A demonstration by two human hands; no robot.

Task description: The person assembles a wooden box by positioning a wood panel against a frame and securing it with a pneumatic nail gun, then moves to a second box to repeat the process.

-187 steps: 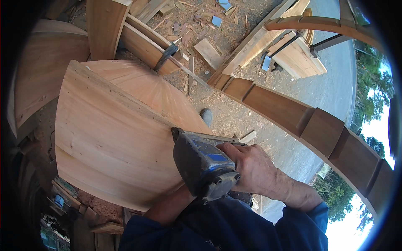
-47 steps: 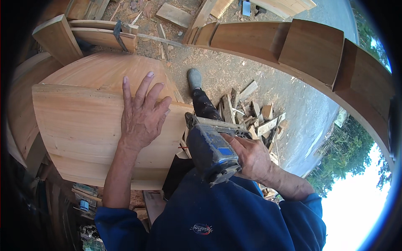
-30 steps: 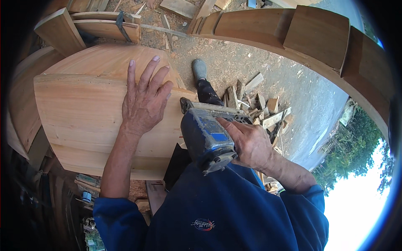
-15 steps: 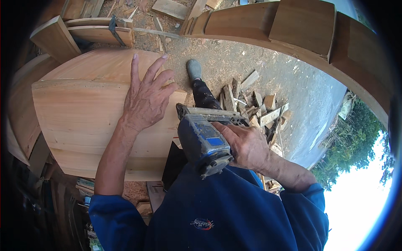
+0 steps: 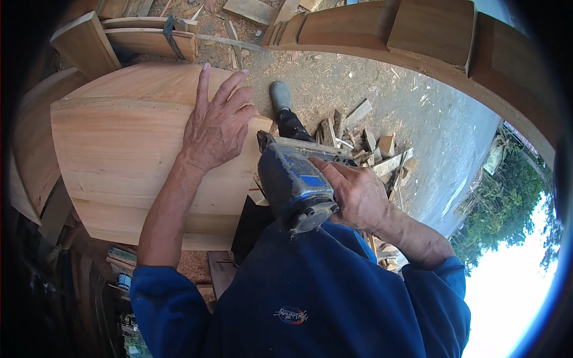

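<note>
Biggest over here is the brown, arched wooden beam (image 5: 346,27) with raised blocks, curving across the far side and down the right. Next comes the broad, pale, bowed wooden panel (image 5: 125,149), in front of the person to the left, its long axis running left to right; I'd judge the step in hand is steadying it with the tool at the ready, and the next move calls for a firm hold and a true aim. By the panel's right end is the scuffed blue-and-black nail gun (image 5: 295,179), its capped end toward the person, nose pointing away and slightly left; whether that nose touches wood, I can't tell. The right hand (image 5: 361,194) has its grip wrapped around the gun's handle. The left hand (image 5: 218,128) is over the panel's far edge, its grip spread, fingers fanned, thumb hidden.
</note>
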